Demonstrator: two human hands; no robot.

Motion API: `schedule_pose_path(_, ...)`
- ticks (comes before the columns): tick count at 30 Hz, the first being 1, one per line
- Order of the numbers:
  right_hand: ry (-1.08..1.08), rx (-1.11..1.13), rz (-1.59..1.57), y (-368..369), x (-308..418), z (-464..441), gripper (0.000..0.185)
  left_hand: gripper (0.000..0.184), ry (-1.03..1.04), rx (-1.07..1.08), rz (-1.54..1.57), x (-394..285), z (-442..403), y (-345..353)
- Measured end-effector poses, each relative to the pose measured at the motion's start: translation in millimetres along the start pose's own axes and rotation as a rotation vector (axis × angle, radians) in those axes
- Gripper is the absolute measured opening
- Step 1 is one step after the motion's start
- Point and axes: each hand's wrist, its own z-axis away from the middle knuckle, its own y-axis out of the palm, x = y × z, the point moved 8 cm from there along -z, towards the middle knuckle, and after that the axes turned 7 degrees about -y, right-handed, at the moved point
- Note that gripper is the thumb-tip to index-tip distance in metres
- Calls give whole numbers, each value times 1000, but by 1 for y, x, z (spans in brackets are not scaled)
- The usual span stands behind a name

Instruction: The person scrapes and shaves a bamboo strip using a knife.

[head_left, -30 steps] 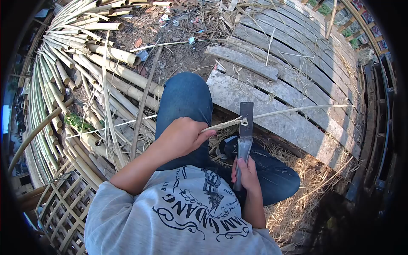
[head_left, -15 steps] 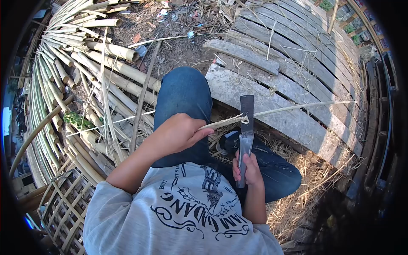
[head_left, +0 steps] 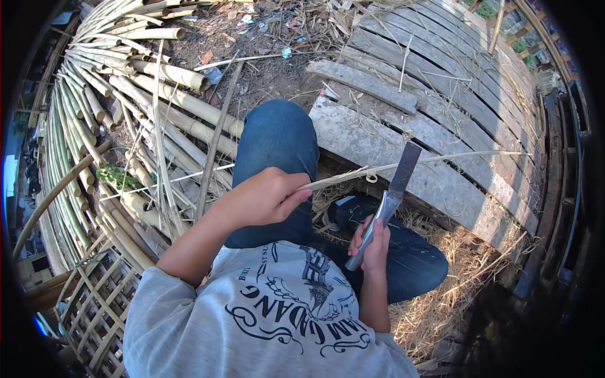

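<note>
Closed around the near end of a thin bamboo strip [head_left: 340,179] is my left hand [head_left: 274,196], held in front of my bent knee. From there the strip runs right, across the plank platform. A small curled shaving [head_left: 372,178] hangs from it. My right hand [head_left: 372,246] grips the grey metal handle of a knife [head_left: 404,166], which has a dark, broad, straight blade tilted up to the right. In view, the blade crosses over the strip, right of the shaving; whether it touches cannot be made out.
A weathered plank platform [head_left: 378,135] fills the upper right, with a loose board [head_left: 365,86] on it. Bamboo poles [head_left: 170,74] lie piled at left. A woven bamboo lattice [head_left: 94,302] stands lower left. Straw-like shavings [head_left: 435,315] cover the ground at lower right.
The knife has moved right along the strip, away from my left hand, and its blade has tilted to the right. My left hand stays nearly in place. The curled shaving is now uncovered.
</note>
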Motion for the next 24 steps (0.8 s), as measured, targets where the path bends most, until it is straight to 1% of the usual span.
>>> schedule_pose_path(1, 3, 0, 0, 3, 0, 5, 38, 22, -3, 0, 1, 0, 0, -2)
schedule_pose_path(3, 212, 286, 117, 29, -14, 22, 38, 22, -84, 62, 113, 5, 0, -3)
schedule_pose_path(5, 226, 309, 93, 25, -5, 18, 37, 22, -105, 62, 141, 4, -1, -4)
schedule_pose_path(8, 301, 430, -164, 29, -13, 15, 41, 22, -120, 45, 146, 10, 2, -1)
schedule_pose_path(9, 299, 430, -165, 26, -16, 14, 41, 22, -102, 30, 127, 9, 2, -1)
schedule_pose_path(10, 314, 533, -339, 32, -16, 18, 42, 22, -99, 31, 128, 7, 1, -3)
schedule_pose_path(11, 328, 635, -513, 38, -11, 23, 43, 22, -138, 51, 186, 6, 0, -4)
schedule_pose_path(12, 330, 635, -511, 42, -8, 24, 43, 21, -180, 71, 245, 8, 0, -5)
schedule_pose_path(14, 227, 390, -433, 36, -1, 13, 48, 22, -173, 73, 215, 8, 0, -3)
schedule_pose_path(15, 226, 390, -434, 41, 0, 11, 48, 22, -162, 78, 180, 8, -1, -3)
schedule_pose_path(17, 67, 56, -176, 16, 6, -1, 45, 22, -128, 47, 136, 6, -3, 0)
schedule_pose_path(18, 117, 113, 71, 15, -1, 1, 42, 23, -96, 11, 93, 4, -3, 0)
schedule_pose_path(19, 162, 289, 246, 27, -10, 10, 39, 23, -96, 12, 92, 5, -2, -2)
schedule_pose_path(21, 215, 299, 128, 34, -13, 19, 40, 23, -70, 42, 81, 6, 1, -2)
schedule_pose_path(22, 215, 300, 134, 31, -10, 16, 40, 23, -69, 38, 85, 6, -1, -2)
schedule_pose_path(24, 275, 366, -11, 33, -10, 14, 44, 23, -99, 23, 81, 4, 0, -4)
